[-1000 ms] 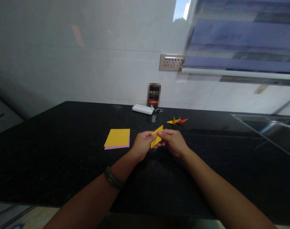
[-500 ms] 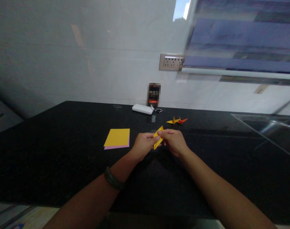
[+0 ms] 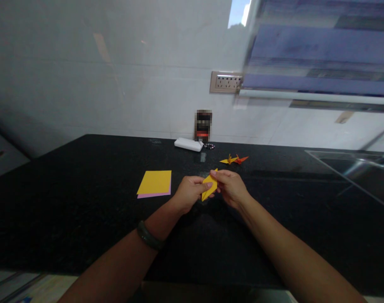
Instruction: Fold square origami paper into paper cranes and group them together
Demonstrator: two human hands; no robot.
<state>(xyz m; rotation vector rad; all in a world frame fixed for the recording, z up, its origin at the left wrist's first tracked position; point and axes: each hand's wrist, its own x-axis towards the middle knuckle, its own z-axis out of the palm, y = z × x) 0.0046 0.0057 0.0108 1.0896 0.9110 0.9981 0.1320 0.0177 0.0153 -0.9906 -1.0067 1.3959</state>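
Both my hands pinch a folded yellow paper piece (image 3: 209,188) just above the black countertop (image 3: 84,202). My left hand (image 3: 189,193) grips its left side with thumb and fingers closed. My right hand (image 3: 231,186) pinches its upper right part. A dark band sits on my left wrist (image 3: 148,237). To the left of my hands lies a small stack of square sheets (image 3: 154,183), yellow on top and pink beneath.
Two finished paper cranes, yellow (image 3: 229,160) and orange (image 3: 241,159), stand behind my hands. A white flat box (image 3: 189,144) and a dark blurred object (image 3: 203,125) sit by the tiled wall. A wall socket (image 3: 225,82) is above. A steel sink (image 3: 358,168) lies at right.
The yellow piece has turned slightly and sunk a little between my fingers; my hands shifted their pinch on it. Everything else stayed put.
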